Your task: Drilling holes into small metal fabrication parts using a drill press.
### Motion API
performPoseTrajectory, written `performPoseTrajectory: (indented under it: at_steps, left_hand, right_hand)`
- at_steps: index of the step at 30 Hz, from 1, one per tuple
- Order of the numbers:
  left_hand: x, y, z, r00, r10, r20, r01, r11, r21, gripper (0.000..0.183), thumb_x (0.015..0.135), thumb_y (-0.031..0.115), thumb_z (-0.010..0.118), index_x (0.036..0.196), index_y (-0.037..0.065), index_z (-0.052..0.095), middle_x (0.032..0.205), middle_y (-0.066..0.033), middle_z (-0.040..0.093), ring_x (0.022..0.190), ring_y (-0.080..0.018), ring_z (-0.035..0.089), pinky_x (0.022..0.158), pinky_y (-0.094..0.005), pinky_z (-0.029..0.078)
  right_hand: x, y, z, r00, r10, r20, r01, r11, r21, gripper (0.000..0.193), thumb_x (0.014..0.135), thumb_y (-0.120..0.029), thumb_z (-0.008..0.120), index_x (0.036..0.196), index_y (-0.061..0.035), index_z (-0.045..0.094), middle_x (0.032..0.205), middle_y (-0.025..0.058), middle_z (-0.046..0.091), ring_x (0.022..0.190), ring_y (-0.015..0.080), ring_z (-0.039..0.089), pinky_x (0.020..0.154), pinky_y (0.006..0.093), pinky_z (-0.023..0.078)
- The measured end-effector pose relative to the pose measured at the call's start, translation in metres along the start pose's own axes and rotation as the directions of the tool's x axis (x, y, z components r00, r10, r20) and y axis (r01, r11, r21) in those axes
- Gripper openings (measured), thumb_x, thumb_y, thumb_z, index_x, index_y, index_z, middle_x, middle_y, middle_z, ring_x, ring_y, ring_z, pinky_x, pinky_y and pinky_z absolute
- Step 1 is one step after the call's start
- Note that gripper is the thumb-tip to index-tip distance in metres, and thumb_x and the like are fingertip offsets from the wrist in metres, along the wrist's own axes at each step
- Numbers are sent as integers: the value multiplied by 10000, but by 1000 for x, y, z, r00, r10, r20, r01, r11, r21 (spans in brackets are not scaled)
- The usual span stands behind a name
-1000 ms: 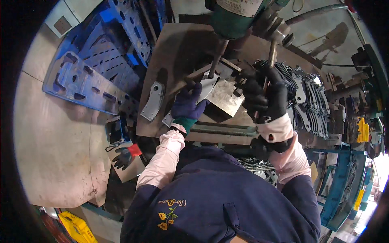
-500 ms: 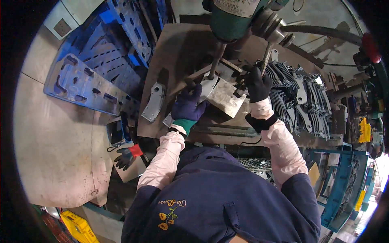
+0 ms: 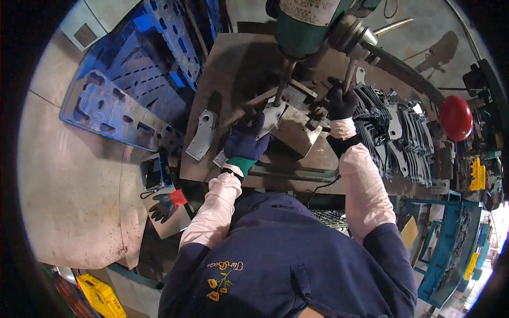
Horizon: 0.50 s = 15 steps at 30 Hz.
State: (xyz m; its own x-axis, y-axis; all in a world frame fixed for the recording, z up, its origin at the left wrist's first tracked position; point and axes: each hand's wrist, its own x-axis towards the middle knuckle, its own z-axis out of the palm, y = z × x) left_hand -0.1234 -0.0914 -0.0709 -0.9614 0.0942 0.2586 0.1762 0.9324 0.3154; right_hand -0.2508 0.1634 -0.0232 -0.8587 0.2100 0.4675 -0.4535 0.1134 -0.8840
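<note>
My left hand (image 3: 245,139), in a dark glove, is closed on a flat grey metal plate (image 3: 274,117) with small holes. The plate lies against a metal fixture block (image 3: 297,130), under the spindle (image 3: 286,79) of a green drill press (image 3: 302,34). My right hand (image 3: 342,100), in a black glove, is wrapped round one rod (image 3: 350,75) of the press's feed handle. Another arm of that handle ends in a red knob (image 3: 456,117) on the right. The spindle's tip meets the plate's upper end; whether it cuts cannot be seen.
A similar plate (image 3: 202,135) lies on the worktable (image 3: 225,63) left of my left hand. Many stacked dark metal plates (image 3: 395,127) cover its right side. Blue pallets (image 3: 114,106) stand at the left. A spare black-and-red glove (image 3: 167,204) rests below them.
The feed handle has turned: its red-knobbed arm has swung down and nearer. My right hand has shifted slightly with its rod. My left hand stays at the plate.
</note>
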Motion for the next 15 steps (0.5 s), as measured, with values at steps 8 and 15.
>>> performPoseTrajectory:
  at_steps: [8,15]
  left_hand:
    - [0,-9,9,998,49,-32,-50,997,-56,695,803,492,589,1407,219,382,1365,-131,473,1190,-333,496,961,-442,424]
    - [-5,-23,21,993,65,-99,-68,997,-26,710,787,500,604,1409,248,374,1300,-158,520,1125,-367,538,881,-471,470]
  right_hand:
    - [13,5,4,973,-228,-34,213,945,-248,212,918,-171,574,993,-12,692,649,38,585,571,93,534,516,271,420]
    - [51,28,-4,989,-107,104,136,935,-328,333,934,-245,519,1130,10,605,767,53,618,629,117,561,546,274,439]
